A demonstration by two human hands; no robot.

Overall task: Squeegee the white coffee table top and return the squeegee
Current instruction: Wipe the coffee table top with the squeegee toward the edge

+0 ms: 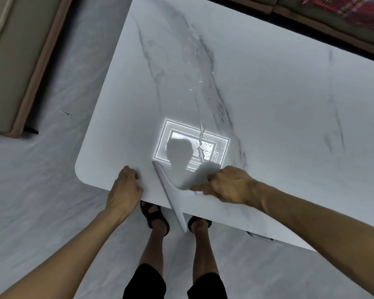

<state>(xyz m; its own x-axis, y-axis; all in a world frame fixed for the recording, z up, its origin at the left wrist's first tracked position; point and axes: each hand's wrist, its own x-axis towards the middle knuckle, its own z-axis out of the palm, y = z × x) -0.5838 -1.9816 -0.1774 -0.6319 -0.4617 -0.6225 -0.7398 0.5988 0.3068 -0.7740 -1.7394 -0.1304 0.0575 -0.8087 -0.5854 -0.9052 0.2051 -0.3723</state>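
Note:
The white marble-veined coffee table top [257,87] fills most of the head view. A white squeegee [171,193] lies across its near edge, the blade running from the table top out past the edge over the floor. My right hand [225,184] grips the squeegee's handle, fingers curled round it. My left hand [125,186] rests on the table's near edge, close to the rounded corner, fingers bent over the surface. A thin streak of water [201,143] and small droplets sit on the top just beyond the squeegee, inside a bright ceiling-light reflection.
A beige sofa with a brown base [13,67] stands at the left across a strip of grey marble floor [52,169]. Another sofa with a red patterned cloth [343,9] lies beyond the table's far edge. My sandalled feet [156,216] stand under the near edge.

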